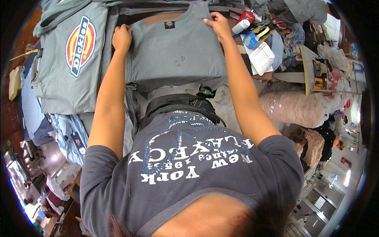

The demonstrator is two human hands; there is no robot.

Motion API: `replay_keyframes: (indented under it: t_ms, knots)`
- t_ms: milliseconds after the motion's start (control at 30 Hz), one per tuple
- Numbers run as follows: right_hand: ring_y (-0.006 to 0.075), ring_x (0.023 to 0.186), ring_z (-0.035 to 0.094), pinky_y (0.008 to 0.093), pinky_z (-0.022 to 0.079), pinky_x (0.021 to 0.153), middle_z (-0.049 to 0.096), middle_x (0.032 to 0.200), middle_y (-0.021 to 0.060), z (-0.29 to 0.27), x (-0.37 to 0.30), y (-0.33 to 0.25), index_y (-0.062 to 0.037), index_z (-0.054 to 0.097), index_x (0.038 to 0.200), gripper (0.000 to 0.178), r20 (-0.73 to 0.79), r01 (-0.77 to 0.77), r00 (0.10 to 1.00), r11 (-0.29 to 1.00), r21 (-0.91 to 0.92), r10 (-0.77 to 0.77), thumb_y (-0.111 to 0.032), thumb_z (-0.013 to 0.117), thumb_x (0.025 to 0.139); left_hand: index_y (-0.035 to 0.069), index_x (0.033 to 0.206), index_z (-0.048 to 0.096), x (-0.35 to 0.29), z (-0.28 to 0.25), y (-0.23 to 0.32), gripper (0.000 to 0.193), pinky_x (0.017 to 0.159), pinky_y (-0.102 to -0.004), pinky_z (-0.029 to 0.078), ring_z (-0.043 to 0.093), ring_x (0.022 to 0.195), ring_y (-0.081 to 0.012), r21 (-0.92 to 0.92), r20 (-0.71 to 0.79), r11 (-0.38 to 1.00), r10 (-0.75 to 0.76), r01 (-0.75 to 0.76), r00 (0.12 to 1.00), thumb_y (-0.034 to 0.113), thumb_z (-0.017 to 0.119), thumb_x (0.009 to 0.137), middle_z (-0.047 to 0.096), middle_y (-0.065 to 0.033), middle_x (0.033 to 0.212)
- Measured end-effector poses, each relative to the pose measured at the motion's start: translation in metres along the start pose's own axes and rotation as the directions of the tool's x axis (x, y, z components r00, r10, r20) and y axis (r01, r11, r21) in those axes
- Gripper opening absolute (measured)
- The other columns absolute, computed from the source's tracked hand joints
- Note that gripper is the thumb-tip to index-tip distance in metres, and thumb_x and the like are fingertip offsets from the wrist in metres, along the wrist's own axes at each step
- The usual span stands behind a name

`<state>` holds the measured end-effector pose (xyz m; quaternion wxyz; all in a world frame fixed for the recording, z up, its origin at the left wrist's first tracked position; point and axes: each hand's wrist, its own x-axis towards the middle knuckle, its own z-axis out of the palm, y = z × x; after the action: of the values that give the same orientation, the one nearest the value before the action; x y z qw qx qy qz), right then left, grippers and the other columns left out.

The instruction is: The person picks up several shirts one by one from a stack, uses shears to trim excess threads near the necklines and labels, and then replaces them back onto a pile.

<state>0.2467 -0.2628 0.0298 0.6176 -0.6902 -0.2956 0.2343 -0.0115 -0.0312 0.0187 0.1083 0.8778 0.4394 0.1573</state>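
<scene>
The left hand (122,38) and right hand (218,25) are pinching a grey T-shirt (177,53) by its sides toward the bench's (153,18) near edge; uneven tugging is risking a crooked lie

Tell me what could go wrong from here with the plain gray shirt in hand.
Swinging the right hand outward might knock the white container beside that forearm. The left hand, at the edge of the plain gray shirt, is close to the emblem shirt, so a pull leftward could rumple or shift that one.
</scene>
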Motion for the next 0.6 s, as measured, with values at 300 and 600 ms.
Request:
replay_keyframes:
  t_ms: [300,600]
  knots:
    - [0.0095,0.088,0.052,0.022,0.039,0.079,0.059,0.095,0.0009,-0.031,-0.11,-0.112,-0.0008,0.057,0.103,0.029,0.452,0.057,0.884,0.988,0.146,-0.118,-0.002,0.058,0.074,0.006,0.103,0.053,-0.013,0.017,-0.037,0.042,0.086,-0.0388,0.038,0.045,0.103,-0.0341,-0.216,-0.082,0.94,0.253,-0.265,0.964,0.031,0.064,0.071,0.047,-0.0145,0.114]
    - [0.0094,0.063,0.051,0.023,0.04,0.055,0.057,0.078,0.0024,-0.069,-0.191,-0.124,-0.0004,0.058,0.086,0.017,0.097,0.032,0.994,0.983,0.182,-0.05,0.001,0.054,0.07,0.004,0.1,0.046,-0.106,-0.101,0.007,0.019,0.073,-0.0233,0.039,0.052,0.08,-0.0116,-0.945,-0.195,0.261,0.041,-0.199,0.98,0.003,0.049,0.08,0.055,-0.0082,0.087]
